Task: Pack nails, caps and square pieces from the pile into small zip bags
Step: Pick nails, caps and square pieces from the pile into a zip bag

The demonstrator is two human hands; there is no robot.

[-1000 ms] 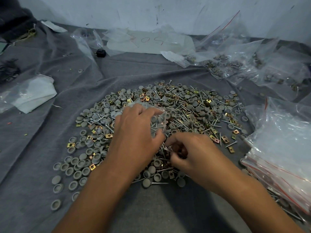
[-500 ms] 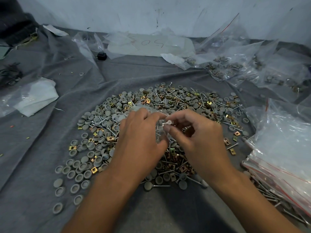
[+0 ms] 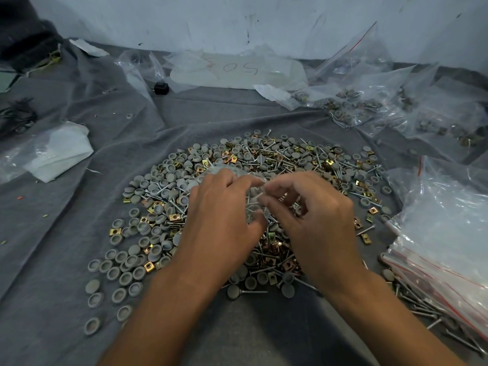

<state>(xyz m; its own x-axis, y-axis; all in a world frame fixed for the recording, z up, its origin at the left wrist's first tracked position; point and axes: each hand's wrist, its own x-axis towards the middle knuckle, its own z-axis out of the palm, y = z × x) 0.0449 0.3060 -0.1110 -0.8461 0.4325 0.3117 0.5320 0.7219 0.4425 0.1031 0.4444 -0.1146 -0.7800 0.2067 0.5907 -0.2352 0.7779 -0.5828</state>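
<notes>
Hands meet just above the pile (image 3: 264,180): the left hand (image 3: 224,215) grips a small zip bag (image 3: 250,204), fingers curled round it, while the right hand (image 3: 311,215) pinches at its mouth. What the right fingertips hold, I cannot tell. The bag looks thin, limp and slippery, best held by the rim. Beneath lie loose nails, grey caps (image 3: 126,276) and brass square pieces (image 3: 149,266) on grey cloth (image 3: 52,233). Farther off, filled bags (image 3: 369,107) lie near the wall (image 3: 237,19).

Single head view, looking down, close over pile (image 3: 264,165).
</notes>
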